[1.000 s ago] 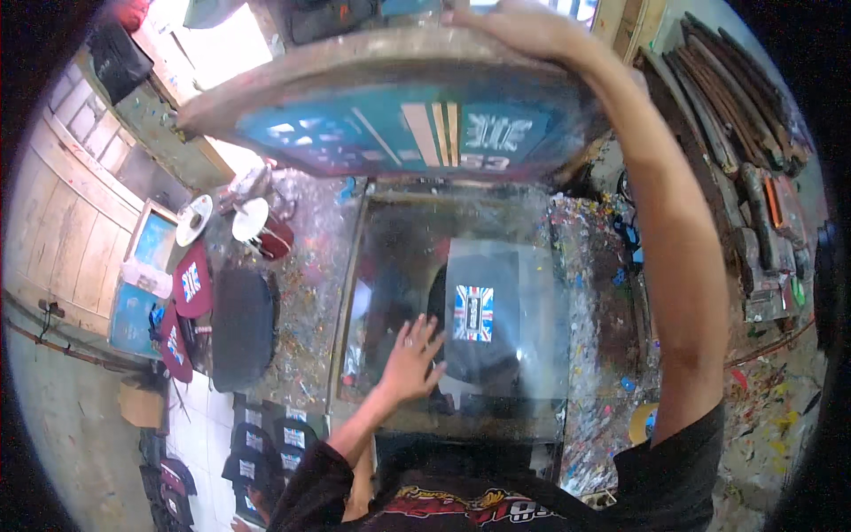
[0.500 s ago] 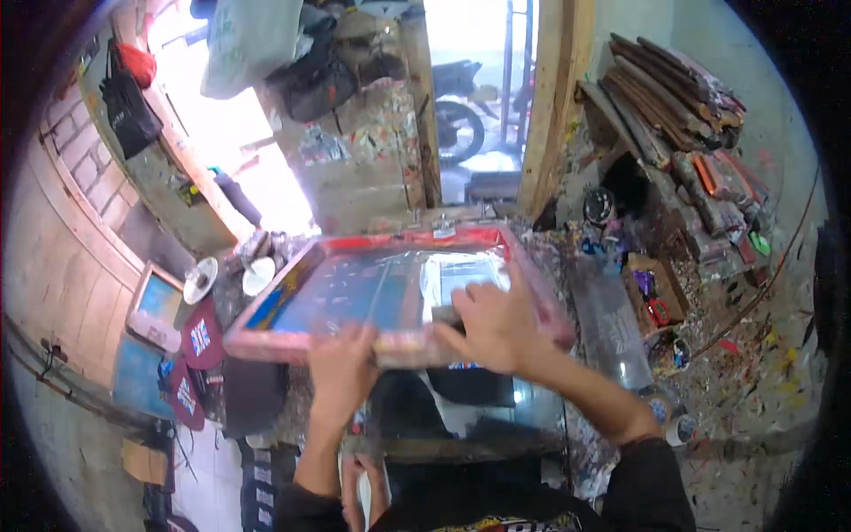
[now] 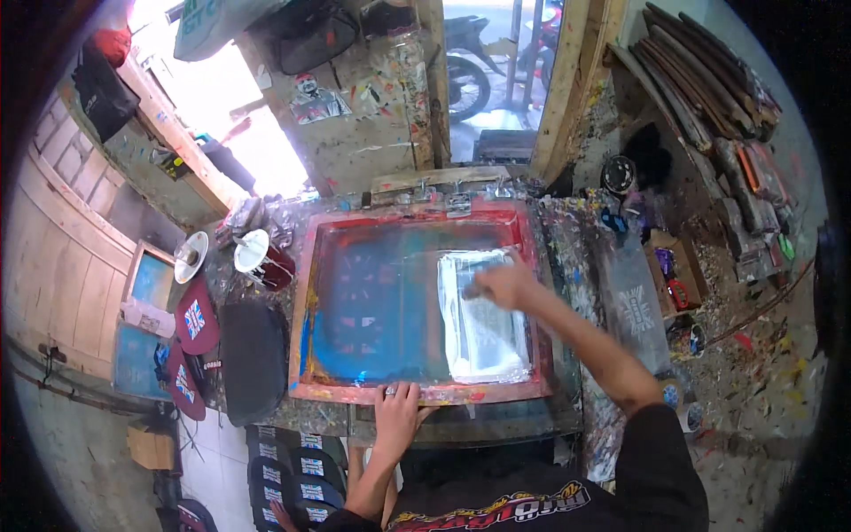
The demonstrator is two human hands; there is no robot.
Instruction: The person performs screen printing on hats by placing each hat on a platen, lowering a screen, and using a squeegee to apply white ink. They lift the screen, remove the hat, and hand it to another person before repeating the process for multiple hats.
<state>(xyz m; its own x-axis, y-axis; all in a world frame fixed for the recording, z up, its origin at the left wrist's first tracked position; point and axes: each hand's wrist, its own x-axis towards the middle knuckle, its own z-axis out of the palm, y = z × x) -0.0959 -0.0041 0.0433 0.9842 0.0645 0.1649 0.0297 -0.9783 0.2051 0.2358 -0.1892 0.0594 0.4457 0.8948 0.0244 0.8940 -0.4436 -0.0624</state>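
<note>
A red-framed printing screen lies flat on the paint-spattered tabletop, its far edge under the metal clamps at the back and its near edge close to the person. The mesh inside the frame is stained blue and teal, and a pale, silvery smear of ink covers the right part of it. The right hand reaches across from the lower right, forearm stretched over the frame's right rail, and sits at the upper end of that pale patch with the fingers curled down; its grip looks closed around something dark and narrow, but the thing is blurred and I cannot tell what it is. The left hand rests on the near rail of the frame, about at its middle, fingers spread flat and pressing on the wood, so its grip is open and holds nothing. To the left of the screen, a red cup with a white top stands near the frame's far corner, a small white dish just beyond it. A dark board lies beside the frame's left rail, and dark red caps with a flag patch lie farther left. A rack of long wooden-handled tools hangs on the right wall.
</note>
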